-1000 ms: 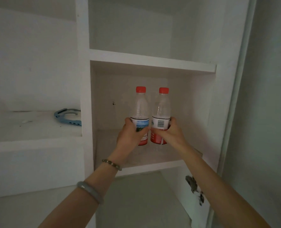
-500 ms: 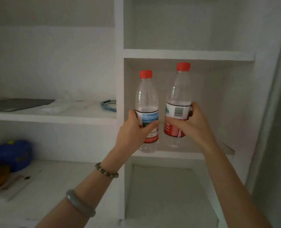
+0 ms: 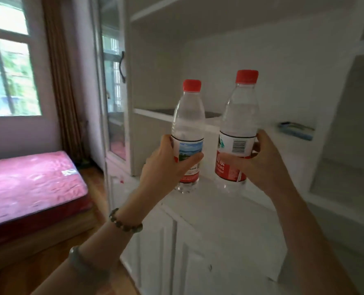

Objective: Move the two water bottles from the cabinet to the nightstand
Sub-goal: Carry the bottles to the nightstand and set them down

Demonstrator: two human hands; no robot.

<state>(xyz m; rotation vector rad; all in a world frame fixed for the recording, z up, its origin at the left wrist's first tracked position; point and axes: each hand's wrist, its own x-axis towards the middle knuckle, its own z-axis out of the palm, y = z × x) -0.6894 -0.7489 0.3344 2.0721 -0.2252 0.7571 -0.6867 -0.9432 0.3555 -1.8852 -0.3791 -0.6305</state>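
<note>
I hold two clear water bottles with red caps and red-white labels, both upright in the air in front of the white cabinet (image 3: 198,220). My left hand (image 3: 166,167) grips the left water bottle (image 3: 188,118) around its label. My right hand (image 3: 262,160) grips the right water bottle (image 3: 240,111) the same way, slightly higher. The bottles are a hand's width apart, above the cabinet's counter. No nightstand is in view.
A bed with a pink-red mattress (image 3: 27,184) lies at the lower left on a wooden floor. A window (image 3: 8,67) and brown curtain (image 3: 64,81) are behind it. A glass cabinet door (image 3: 113,92) stands at the cabinet's left. A blue object (image 3: 296,129) lies on a shelf.
Both bottles have come out of the cabinet compartment and away from the shelf. My view has swung left, bringing the bed and window into sight.
</note>
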